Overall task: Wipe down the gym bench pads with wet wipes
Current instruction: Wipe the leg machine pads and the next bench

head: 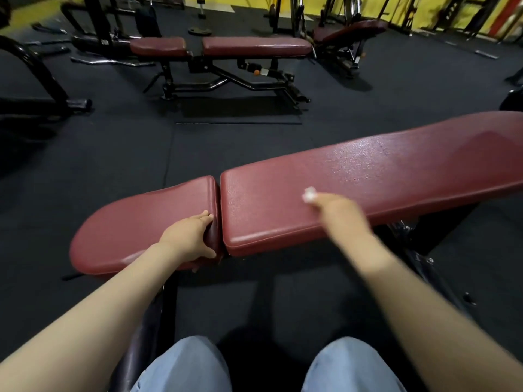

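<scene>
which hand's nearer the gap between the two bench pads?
Left. The left hand grips the seat pad edge right at the gap; the right hand is out on the long pad, holding a wipe.

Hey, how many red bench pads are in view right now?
5. Near bench: seat pad under the left hand, long back pad under the right hand. Far bench: two pads. One inclined pad behind; others may be hidden.

Bench pads [368,176]: maroon vinyl, pebbled grain, glossy with a wet-looking sheen. Wipe [309,194]: white, soft. Floor [113,154]: matt black rubber. Far bench frame [226,80]: black painted metal.
</scene>
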Demonstrator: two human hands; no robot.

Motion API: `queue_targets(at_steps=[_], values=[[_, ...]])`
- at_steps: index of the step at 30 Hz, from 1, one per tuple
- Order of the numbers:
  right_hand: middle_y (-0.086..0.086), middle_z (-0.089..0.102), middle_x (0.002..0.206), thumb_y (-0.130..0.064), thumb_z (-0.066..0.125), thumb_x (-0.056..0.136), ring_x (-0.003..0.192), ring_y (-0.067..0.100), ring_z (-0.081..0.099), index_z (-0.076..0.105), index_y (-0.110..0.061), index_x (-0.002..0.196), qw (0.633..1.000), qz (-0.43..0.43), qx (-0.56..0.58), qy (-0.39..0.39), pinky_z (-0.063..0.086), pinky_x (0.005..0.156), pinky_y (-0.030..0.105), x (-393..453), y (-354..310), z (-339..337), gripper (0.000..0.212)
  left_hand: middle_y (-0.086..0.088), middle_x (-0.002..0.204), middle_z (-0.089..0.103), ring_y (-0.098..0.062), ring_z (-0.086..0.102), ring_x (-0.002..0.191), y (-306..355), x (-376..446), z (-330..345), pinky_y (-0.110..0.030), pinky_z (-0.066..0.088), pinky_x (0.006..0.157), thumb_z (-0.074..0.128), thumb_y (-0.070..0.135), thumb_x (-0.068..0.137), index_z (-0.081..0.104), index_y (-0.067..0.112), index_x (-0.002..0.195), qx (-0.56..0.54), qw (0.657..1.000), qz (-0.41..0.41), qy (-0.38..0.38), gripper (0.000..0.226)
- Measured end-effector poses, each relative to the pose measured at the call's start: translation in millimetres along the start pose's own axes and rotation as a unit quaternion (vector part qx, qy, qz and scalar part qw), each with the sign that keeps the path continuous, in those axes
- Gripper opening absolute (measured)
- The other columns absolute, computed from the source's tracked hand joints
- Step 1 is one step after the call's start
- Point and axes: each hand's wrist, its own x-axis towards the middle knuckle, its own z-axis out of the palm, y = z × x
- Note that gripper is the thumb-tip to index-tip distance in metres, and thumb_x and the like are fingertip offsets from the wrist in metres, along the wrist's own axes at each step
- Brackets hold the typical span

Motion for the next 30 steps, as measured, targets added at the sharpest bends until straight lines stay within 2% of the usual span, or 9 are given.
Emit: queue_targets(at_steps=[3,5,9,13,17,19,22,26,30], values=[[0.025,0.070,0.100,-0.026,0.038,0.099,0.091,0.043,0.065,0.072,-0.014,0.113,0.976,0.140,-0.102,0.132,0.053,0.081,0.044,0,77,-56,0.038,0.004,0.164,0.017,-0.018,0.033,0.144,4,0,-1,-0.034,0.037,0.112,0.081,0.044,0.070,0.022,0.018,0.156,0.011,1.000,-0.003,0.000,0.108],[0.026,0.070,0.089,-0.017,0.039,0.099,0.082,0.044,0.066,0.072,-0.009,0.106,0.966,0.157,-0.108,0.172,0.053,0.072,0.044,-3,63,-42,0.035,0.004,0.164,0.017,-0.019,0.033,0.144,6,0,-1,-0.034,0.036,0.112,0.081,0.043,0.070,0.022,0.018,0.156,0.016,1.000,-0.006,-0.001,0.108],[0.013,0.069,0.102,-0.023,0.038,0.099,0.096,0.034,0.064,0.063,-0.011,0.120,0.999,-0.020,0.029,0.041,0.051,0.084,0.044,-24,-68,57,0.034,0.003,0.164,0.018,-0.019,0.034,0.144,7,-1,-1,-0.033,0.036,0.113,0.082,0.042,0.070,0.023,0.018,0.156,0.013,1.000,-0.010,0.003,0.107],[0.008,0.064,0.123,-0.011,0.041,0.093,0.113,0.028,0.058,0.053,-0.017,0.137,0.971,-0.223,0.030,-0.084,0.048,0.096,0.043,-48,-105,78,0.046,0.002,0.163,0.019,-0.019,0.032,0.145,7,-2,-1,-0.033,0.035,0.113,0.083,0.041,0.069,0.024,0.018,0.156,-0.002,1.000,-0.013,0.007,0.107],[-0.006,0.067,0.121,-0.049,0.035,0.088,0.114,0.014,0.060,0.067,-0.030,0.121,0.993,-0.085,-0.053,0.065,0.041,0.103,0.025,-28,17,5,0.049,0.002,0.164,0.019,-0.019,0.031,0.146,6,-2,-1,-0.032,0.034,0.114,0.083,0.043,0.069,0.023,0.018,0.156,0.004,1.000,-0.011,0.000,0.109],[0.003,0.067,0.124,-0.024,0.042,0.092,0.113,0.026,0.062,0.066,-0.025,0.124,0.988,0.068,-0.006,0.137,0.043,0.099,0.030,-22,77,-36,0.040,0.002,0.164,0.018,-0.019,0.030,0.146,5,-1,0,-0.032,0.034,0.114,0.083,0.042,0.069,0.023,0.018,0.156,-0.001,1.000,-0.011,0.000,0.109],[0.013,0.070,0.112,0.002,0.045,0.088,0.098,0.035,0.066,0.066,-0.015,0.124,0.974,0.093,-0.040,0.204,0.051,0.086,0.040,-18,88,-25,0.045,0.003,0.164,0.018,-0.018,0.031,0.146,4,-1,1,-0.032,0.034,0.114,0.084,0.042,0.068,0.023,0.018,0.156,-0.003,1.000,-0.012,0.004,0.109],[0.007,0.070,0.111,-0.001,0.045,0.089,0.100,0.026,0.065,0.065,-0.011,0.125,0.976,-0.049,0.036,0.210,0.046,0.097,0.035,-37,-1,68,0.042,0.003,0.164,0.017,-0.018,0.030,0.146,6,-2,0,-0.033,0.033,0.115,0.084,0.042,0.069,0.023,0.018,0.156,-0.010,1.000,-0.010,0.004,0.109],[0.003,0.067,0.116,-0.008,0.044,0.088,0.108,0.021,0.062,0.059,-0.012,0.131,0.975,-0.190,0.070,0.097,0.048,0.099,0.035,-65,-97,132,0.046,0.002,0.163,0.019,-0.018,0.030,0.146,5,-2,2,-0.032,0.032,0.115,0.083,0.040,0.070,0.023,0.017,0.156,-0.012,1.000,-0.006,0.011,0.107]])
